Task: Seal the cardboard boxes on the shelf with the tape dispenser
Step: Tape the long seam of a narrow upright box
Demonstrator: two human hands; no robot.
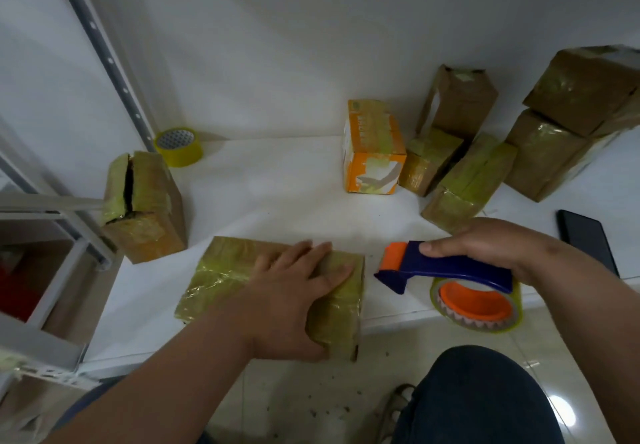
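left hand (294, 291) lies flat on taped cardboard box (273, 291) at shelf (277, 187) front edge, thumb down its near side | right hand (491, 246) grips tape dispenser (450, 281) just right of box, apart from it | phone (587, 239) at right | orange box (372, 147), taped boxes (540, 132), yellow tape roll (178, 146) farther back
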